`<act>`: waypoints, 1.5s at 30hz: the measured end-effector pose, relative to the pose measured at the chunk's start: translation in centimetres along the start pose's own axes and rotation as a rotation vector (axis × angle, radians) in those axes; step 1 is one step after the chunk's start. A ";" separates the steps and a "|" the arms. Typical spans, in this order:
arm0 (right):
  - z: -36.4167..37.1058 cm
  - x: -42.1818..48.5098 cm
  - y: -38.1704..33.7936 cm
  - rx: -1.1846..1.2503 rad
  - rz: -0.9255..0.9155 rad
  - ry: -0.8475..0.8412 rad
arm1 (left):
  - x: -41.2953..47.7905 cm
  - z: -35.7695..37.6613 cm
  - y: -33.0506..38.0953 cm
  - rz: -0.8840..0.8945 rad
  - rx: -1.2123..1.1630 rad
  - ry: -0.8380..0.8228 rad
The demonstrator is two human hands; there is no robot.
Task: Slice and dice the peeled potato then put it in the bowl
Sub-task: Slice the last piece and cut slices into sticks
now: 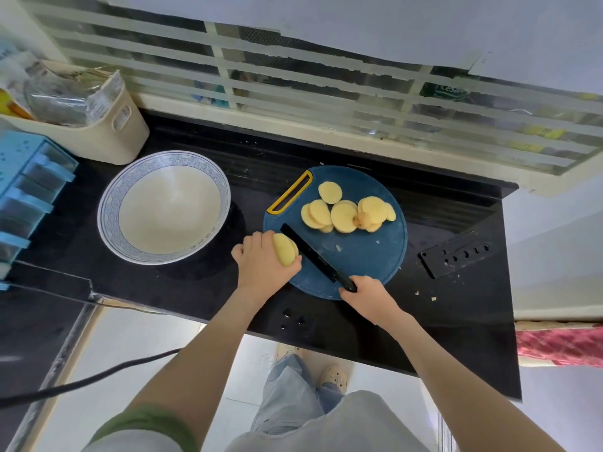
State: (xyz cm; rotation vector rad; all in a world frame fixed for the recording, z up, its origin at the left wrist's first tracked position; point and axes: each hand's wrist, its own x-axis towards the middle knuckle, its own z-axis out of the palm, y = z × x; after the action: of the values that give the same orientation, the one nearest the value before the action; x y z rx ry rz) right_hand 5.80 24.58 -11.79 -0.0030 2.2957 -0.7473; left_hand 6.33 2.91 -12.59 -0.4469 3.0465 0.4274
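The right hand (365,293) is gripping the knife (313,256) by its handle, and the left hand (261,259) is curling round the remaining potato (284,248) at the board's (368,259) near edge. Fingertips tucked back from the blade would be keeping the cuts even, I judge. Slices (346,212) are lying beyond; the bowl (163,207) is waiting empty, far left.

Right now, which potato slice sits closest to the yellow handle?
The topmost slice, beside the yellow handle; the others overlap in a heap below it.
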 end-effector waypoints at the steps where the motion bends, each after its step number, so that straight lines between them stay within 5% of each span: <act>1: -0.2 0.1 0.3 0.006 0.012 0.026 | 0.0 0.1 0.3 0.018 0.017 -0.018; 13: -2.1 2.3 -0.3 -0.099 0.071 0.262 | 0.6 1.5 3.9 0.058 0.123 -0.212; 21: -1.8 1.6 -0.3 -0.022 0.073 0.232 | 0.9 0.8 2.2 -0.170 0.018 -0.239; 30: 1.1 0.3 -1.4 0.061 0.102 0.155 | 1.0 1.0 2.1 -0.093 -0.074 -0.408; 38: 1.4 0.1 -1.7 0.103 0.113 0.139 | 1.1 0.6 2.4 -0.205 -0.117 -0.536; 45: 1.1 0.6 -2.3 0.106 0.110 0.135 | 2.0 0.9 2.9 -0.124 -0.030 -0.462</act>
State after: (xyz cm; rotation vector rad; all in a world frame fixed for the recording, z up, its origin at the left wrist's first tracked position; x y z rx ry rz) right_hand 5.60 21.99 -11.64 0.2272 2.3582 -0.8332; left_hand 3.60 5.25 -12.82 -0.4594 2.5566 0.4907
